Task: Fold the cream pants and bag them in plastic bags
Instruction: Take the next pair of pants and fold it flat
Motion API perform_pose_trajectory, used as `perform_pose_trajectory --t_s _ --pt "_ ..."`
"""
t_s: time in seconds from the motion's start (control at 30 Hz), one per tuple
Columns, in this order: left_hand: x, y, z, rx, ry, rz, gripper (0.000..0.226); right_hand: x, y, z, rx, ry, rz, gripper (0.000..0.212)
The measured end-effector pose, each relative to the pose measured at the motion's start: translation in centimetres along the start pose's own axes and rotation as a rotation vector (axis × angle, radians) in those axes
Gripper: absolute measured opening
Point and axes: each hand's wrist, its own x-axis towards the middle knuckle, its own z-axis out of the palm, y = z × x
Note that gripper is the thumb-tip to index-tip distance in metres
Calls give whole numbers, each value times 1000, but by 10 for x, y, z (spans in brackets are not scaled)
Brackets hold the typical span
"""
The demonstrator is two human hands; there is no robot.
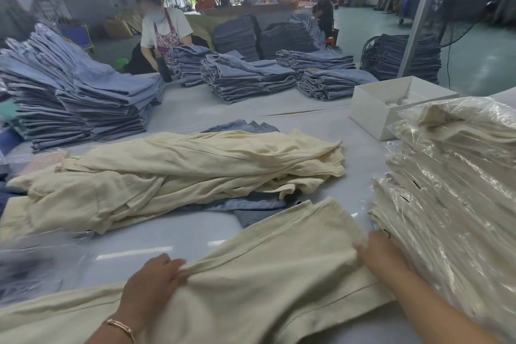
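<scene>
Big factory floor, grey table (195, 109) loaded with denim stacks (81, 103). Cream pants (273, 268) lie flat up front: left hand (152, 281) pinches a fold, right hand (384, 255) grips the edge beside the bagged pile (458, 190).

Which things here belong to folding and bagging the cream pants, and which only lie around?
Job:
cream pants under both hands
left hand
right hand
pile of unfolded cream pants
stack of bagged cream pants

Lying about:
stacks of blue jeans
white box
standing fan
</scene>
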Motion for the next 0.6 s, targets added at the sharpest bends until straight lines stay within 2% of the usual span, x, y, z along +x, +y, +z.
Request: perform_pose_trajectory --t_s 0.07,0.17,0.2,0.27,0.33,0.4,0.5,0.6 --pt "2 4 3 -54 -72 -52 58 -2 -4 4 91 -114 -23 59" --pt "5 7 7 -82 -153 -94 73 -2 -7 0 371 -211 33 47" --pt "5 8 7 -48 -178 -81 68 -2 -7 -4 518 -253 102 42" --pt "5 11 4 -6 -209 -53 41 -4 -8 -9 776 -420 264 33" --pt "8 16 -1 -12 -230 -56 20 -8 -10 -8 790 -495 313 22" --pt "12 23 -3 -23 -218 -85 29 -9 -12 -3 748 -383 278 16" --pt "23 40 -10 -43 -107 -58 64 -14 -17 -10 661 -137 77 18" --pt "40 78 -26 -278 -66 4 69 -32 -17 -37 367 137 -124 30"
